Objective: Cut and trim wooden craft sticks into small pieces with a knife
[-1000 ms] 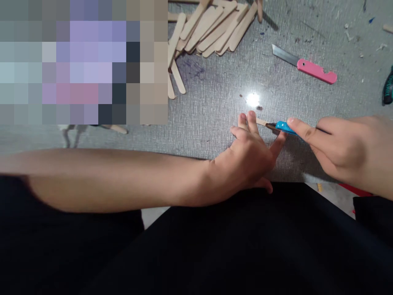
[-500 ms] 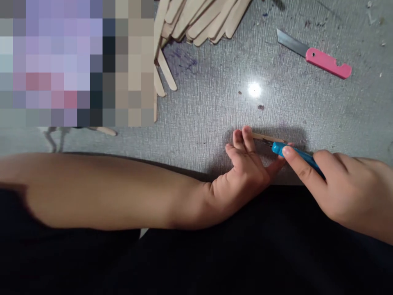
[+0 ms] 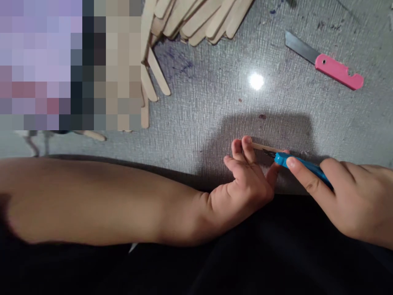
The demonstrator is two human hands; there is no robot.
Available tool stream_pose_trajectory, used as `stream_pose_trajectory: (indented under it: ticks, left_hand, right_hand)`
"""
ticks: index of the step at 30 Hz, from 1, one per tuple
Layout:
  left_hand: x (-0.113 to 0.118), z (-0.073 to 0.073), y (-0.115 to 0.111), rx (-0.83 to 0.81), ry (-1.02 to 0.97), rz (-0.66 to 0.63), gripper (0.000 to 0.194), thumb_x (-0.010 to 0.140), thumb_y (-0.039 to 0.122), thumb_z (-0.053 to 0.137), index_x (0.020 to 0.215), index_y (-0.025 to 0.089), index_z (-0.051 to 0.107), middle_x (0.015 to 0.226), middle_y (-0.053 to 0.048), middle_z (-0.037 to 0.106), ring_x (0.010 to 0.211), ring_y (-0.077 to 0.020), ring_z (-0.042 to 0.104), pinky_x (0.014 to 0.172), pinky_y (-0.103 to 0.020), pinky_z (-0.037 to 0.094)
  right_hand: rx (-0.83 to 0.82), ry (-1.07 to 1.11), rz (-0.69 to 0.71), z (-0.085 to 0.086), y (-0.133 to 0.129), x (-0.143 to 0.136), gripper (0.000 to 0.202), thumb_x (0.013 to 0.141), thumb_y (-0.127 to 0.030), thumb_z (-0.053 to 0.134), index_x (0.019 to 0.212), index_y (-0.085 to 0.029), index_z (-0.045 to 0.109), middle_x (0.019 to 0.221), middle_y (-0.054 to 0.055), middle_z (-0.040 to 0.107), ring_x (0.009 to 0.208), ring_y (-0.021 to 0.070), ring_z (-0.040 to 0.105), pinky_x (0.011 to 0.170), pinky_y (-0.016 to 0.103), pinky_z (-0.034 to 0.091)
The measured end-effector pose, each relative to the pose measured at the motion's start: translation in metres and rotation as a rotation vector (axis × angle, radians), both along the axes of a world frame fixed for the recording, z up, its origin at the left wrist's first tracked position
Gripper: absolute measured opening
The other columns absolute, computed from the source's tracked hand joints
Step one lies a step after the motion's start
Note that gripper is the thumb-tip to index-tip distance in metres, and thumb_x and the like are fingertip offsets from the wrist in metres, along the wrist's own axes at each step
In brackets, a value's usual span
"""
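Near the table's front edge, my left hand [image 3: 247,172] grips a thin wooden craft stick [image 3: 265,147] between its fingers and thumb; the stick is seen nearly edge-on. My right hand [image 3: 344,196] is closed round a blue utility knife [image 3: 307,168], with one digit stretched along its handle. The knife's dark blade points left and lies against or very close to the stick's near side; contact is hard to make out. Part of the stick's right end is hidden behind the knife and the left thumb.
A pile of wooden craft sticks [image 3: 196,20] lies at the top centre, with several loose ones [image 3: 158,71] at its left. A pink folding knife [image 3: 339,71] rests at the upper right with its blade out, on the grey textured table [image 3: 208,94]. The upper left is blurred out.
Both hands, the stick and the blue knife sit slightly lower in view, and their shadow on the table has grown. The grips look the same. The camera view has shifted a little.
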State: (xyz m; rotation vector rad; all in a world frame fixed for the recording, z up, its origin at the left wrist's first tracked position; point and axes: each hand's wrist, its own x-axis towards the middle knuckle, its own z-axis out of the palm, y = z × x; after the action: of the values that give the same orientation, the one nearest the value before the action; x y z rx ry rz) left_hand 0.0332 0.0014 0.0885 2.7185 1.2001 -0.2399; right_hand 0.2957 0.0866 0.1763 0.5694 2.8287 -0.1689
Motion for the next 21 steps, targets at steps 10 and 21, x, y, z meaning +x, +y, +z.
stream_pose_trajectory:
  ticks: [10, 21]
  left_hand:
    - [0.003, 0.006, 0.006, -0.126, 0.035, 0.06, 0.066, 0.121, 0.044, 0.065, 0.174, 0.004, 0.071, 0.139, -0.033, 0.091, 0.107, -0.0441, 0.099, 0.078, -0.055, 0.08]
    - [0.001, 0.002, -0.001, -0.2, -0.005, 0.06, 0.079, 0.124, 0.053, 0.061, 0.187, 0.005, 0.058, 0.153, -0.036, 0.084, 0.124, -0.0476, 0.097, 0.092, -0.063, 0.08]
  right_hand:
    - [-0.079, -0.051, 0.003, 0.007, 0.007, 0.0, 0.084, 0.11, -0.017, 0.072, 0.193, -0.017, 0.059, 0.078, 0.001, 0.064, 0.069, 0.0218, 0.047, 0.068, 0.039, 0.023]
    - [-0.097, -0.056, 0.017, 0.009, 0.013, -0.001, 0.083, 0.112, -0.014, 0.066, 0.194, -0.013, 0.056, 0.076, 0.0, 0.062, 0.066, 0.0216, 0.045, 0.068, 0.041, 0.021]
